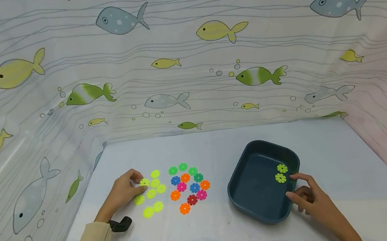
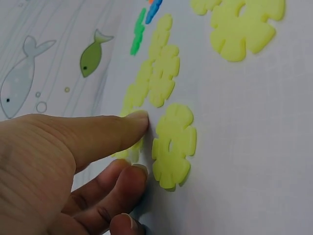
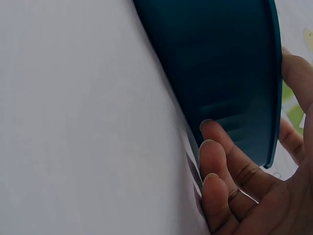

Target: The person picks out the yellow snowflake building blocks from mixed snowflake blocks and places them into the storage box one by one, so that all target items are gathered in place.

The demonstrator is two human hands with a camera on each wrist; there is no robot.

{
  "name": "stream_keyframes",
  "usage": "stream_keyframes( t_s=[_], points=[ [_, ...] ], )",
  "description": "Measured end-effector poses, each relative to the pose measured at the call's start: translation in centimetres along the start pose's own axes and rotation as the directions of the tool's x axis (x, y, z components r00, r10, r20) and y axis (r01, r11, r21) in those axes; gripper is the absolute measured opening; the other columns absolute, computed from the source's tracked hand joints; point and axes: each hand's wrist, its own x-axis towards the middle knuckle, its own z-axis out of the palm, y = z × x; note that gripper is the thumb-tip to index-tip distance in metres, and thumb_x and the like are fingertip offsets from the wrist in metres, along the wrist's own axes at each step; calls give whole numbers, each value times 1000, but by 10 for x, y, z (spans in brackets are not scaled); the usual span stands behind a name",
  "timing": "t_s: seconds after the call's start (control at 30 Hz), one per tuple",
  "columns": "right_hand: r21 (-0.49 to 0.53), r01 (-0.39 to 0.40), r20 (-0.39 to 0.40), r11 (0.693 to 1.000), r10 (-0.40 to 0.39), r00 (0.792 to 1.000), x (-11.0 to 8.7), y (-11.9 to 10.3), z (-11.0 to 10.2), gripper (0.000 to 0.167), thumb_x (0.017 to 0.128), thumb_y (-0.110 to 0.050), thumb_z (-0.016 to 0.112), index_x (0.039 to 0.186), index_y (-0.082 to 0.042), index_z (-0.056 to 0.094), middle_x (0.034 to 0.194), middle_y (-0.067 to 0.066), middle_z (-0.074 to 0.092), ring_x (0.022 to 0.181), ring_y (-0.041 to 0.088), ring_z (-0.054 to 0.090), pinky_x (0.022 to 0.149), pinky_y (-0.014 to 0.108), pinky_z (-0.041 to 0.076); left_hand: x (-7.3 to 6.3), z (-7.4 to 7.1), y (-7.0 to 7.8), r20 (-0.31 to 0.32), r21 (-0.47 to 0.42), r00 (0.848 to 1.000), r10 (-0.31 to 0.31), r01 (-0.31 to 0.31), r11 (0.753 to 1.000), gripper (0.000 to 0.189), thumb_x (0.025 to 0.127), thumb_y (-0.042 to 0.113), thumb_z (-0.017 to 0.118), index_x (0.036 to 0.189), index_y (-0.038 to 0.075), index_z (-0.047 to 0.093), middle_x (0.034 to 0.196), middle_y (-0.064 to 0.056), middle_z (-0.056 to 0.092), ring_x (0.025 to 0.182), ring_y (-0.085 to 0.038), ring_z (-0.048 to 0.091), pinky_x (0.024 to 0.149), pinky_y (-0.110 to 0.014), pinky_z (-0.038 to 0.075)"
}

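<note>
My left hand [image 1: 122, 192] is at the left cluster of yellow notched plastic discs [image 1: 155, 182]. Its thumb and index finger pinch one yellow disc [image 1: 144, 182], partly hidden behind the thumb in the left wrist view. Another yellow disc [image 2: 173, 147] lies flat just past the thumb tip. On the right, my right hand [image 1: 311, 196] grips the side of a dark blue tray [image 1: 245, 212], thumb and index finger at the rim, the other fingers against the outer wall [image 3: 220, 73]. Two yellow-green discs [image 1: 281, 173] lie inside the tray.
Between the yellow cluster and the tray lies a group of green, blue, orange, pink and red discs [image 1: 192, 200]. The white table [image 1: 221, 239] is bounded at the back and sides by fish-print sheets [image 1: 191, 108].
</note>
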Motion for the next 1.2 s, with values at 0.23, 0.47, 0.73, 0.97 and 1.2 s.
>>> stream_keyframes(
  t_s=[0.23, 0.47, 0.73, 0.97, 1.2],
  points=[
    [-12, -9, -5, 1000, 9, 1000, -1, 1, 0, 64, 99, -38, 69, 151, -24, 35, 91, 10, 68, 67, 25, 62, 58, 33, 51, -1, 0, 1, 1, -45, 1000, -17, 17, 999, 28, 93, 21, 78, 109, 7, 60, 95, -7, 63, 82, -21, 59, 73, -36, 48],
    [-4, -5, 0, 1000, 5, 1000, -1, 1, 0, 63, 100, -36, 69, 151, -24, 34, 92, 10, 67, 68, 25, 62, 58, 33, 51, -2, 1, 2, -10, -52, 1000, 6, -7, 999, 21, 95, 22, 76, 109, 10, 66, 93, -6, 66, 77, -19, 60, 68, -34, 50],
    [12, -22, 0, 1000, 22, 1000, -3, -1, -1, 64, 100, -35, 70, 151, -25, 33, 92, 10, 67, 68, 26, 61, 58, 33, 51, 1, 3, 8, -64, -43, 997, 42, -45, 998, 19, 96, 21, 75, 109, 9, 70, 96, -5, 68, 77, -18, 61, 64, -30, 51],
    [5, -16, -1, 1000, 16, 1000, -2, 1, 0, 63, 100, -37, 69, 151, -25, 35, 91, 11, 67, 68, 25, 62, 58, 33, 51, 0, 6, 11, -30, -83, 999, 43, -45, 996, 24, 98, 20, 73, 118, 7, 70, 101, -9, 69, 69, -20, 60, 59, -30, 50],
    [0, -29, -2, 1000, 29, 1000, -1, 1, 0, 63, 99, -40, 70, 150, -27, 36, 92, 11, 67, 70, 26, 62, 59, 33, 51, 2, 10, 15, -24, -50, 997, 80, -81, 996, 26, 94, 21, 78, 116, 8, 71, 99, -5, 70, 75, -19, 59, 63, -29, 49]
  ],
)
